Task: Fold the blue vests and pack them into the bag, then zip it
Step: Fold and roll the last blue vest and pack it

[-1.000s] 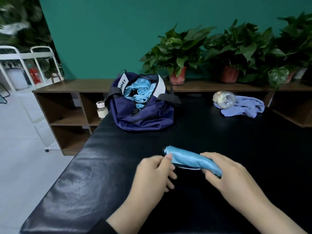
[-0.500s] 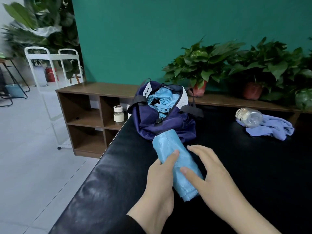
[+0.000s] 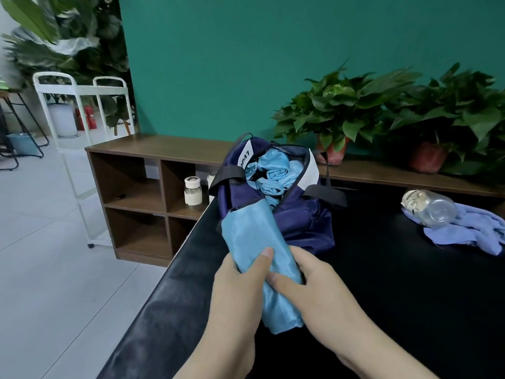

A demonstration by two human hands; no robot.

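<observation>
Holding a rolled blue vest point(image 3: 257, 258) in both hands, the person is carrying it above the black bench point(image 3: 396, 283), just in front of the bag point(image 3: 300, 222). The left hand point(image 3: 235, 294) is gripping the roll from its left side, thumb lying across the cloth; this grip is clamped on the vest, probably to keep the roll from springing open. The right hand point(image 3: 319, 294) is wrapping round the roll from the right, its forefinger lying across the front; that grip is also closed on the cloth, likely steadying the near end.

The roll's long axis is running from near to far, slightly tilted to the left. Its far end is pointing toward the bag's mouth and overlapping the bag's front edge in this view; whether it is touching the bag is not clear. The near end is hanging below the hands, toward the person.

The bag is sitting on the bench's far left corner with its zip undone and its mouth gaping, several blue rolls point(image 3: 273, 173) already packed inside. Pointing the roll end-first at the opening is, by my reading, the way to slide it in beside the others. Zipping is not yet done.

A clear bottle point(image 3: 429, 207) is lying on a lilac cloth point(image 3: 475, 228) well to the right.
</observation>
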